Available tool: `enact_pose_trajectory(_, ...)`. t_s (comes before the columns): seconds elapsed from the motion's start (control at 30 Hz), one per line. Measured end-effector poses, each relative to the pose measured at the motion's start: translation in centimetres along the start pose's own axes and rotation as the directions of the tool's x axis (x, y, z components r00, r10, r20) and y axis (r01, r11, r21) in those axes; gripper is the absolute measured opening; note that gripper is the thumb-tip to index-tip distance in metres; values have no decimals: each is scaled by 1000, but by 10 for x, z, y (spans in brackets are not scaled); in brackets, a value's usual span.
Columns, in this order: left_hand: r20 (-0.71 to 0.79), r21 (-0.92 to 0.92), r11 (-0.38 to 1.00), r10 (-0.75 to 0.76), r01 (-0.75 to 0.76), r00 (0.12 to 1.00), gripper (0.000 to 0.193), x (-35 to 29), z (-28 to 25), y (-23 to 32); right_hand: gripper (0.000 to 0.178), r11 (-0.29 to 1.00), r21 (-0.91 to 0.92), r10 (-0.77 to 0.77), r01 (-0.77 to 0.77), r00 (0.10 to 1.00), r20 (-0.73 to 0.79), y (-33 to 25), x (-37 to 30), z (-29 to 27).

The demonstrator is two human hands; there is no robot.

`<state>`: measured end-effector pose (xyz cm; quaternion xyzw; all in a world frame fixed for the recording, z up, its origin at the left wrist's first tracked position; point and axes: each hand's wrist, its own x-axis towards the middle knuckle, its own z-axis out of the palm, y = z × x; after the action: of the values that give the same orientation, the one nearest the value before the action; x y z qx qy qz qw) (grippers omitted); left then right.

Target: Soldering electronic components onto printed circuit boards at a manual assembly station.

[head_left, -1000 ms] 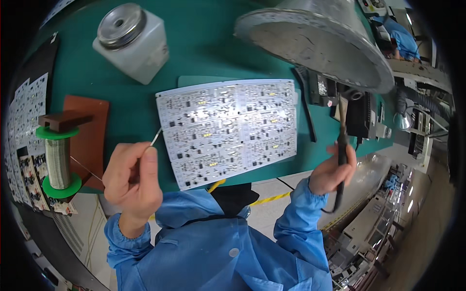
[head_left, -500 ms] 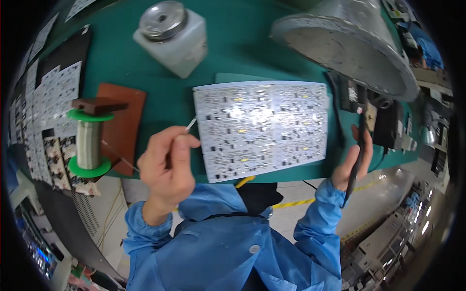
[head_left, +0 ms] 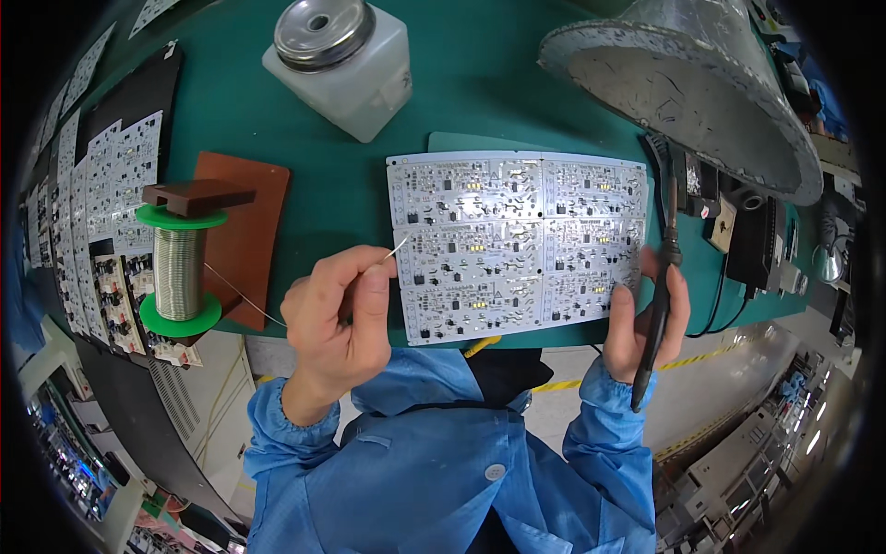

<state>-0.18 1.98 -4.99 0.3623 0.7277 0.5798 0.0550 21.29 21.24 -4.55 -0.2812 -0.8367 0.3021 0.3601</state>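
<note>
A white panel of circuit boards [head_left: 503,263] lies on the green mat, dotted with small dark and yellow parts. My left hand [head_left: 332,323] is closed, pinching thin solder wire [head_left: 400,247] between thumb and forefinger. The wire's end reaches over the panel's left edge; whether it touches is unclear. Its tail runs back to a solder spool [head_left: 179,275] with green flanges. In my right hand [head_left: 626,337] is a soldering iron [head_left: 657,323] with a dark handle, held upright in the view, its tip pointing away from me. My right thumb and fingers are at the panel's right edge.
A white square bottle [head_left: 355,88] with a metal lid stands at the back. A large metal hood [head_left: 683,92] overhangs the far right. Left of the spool's brown base [head_left: 249,240] lie more circuit boards [head_left: 115,185]. Black boxes [head_left: 757,245] and cables sit at right.
My right hand has come left with the soldering iron, up to the panel's right edge. My left hand has shifted slightly right, bringing the wire's end over the panel's left edge.
</note>
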Motion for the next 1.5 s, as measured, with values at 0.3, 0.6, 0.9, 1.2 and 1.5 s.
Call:
enact_pose_trajectory(0.3,-70,-25,1000,-16,15,997,7,-3,5,-1,57,999,43,6,-6,1000,10,0,-6,-1)
enact_pose_trajectory(0.6,-67,98,994,-33,39,997,15,1,2,26,46,998,3,-70,70,996,48,3,-10,-19)
enact_pose_trajectory(0.9,316,108,924,319,-368,893,21,7,51,52,12,969,171,-212,178,955,207,-54,13,-40)
enact_pose_trajectory(1.2,276,149,906,347,-396,896,20,6,61,44,16,972,135,-214,190,957,194,-49,11,-32)
enact_pose_trajectory(1.5,319,150,910,325,-386,890,22,8,60,45,18,973,139,-212,183,949,233,-51,14,-32)
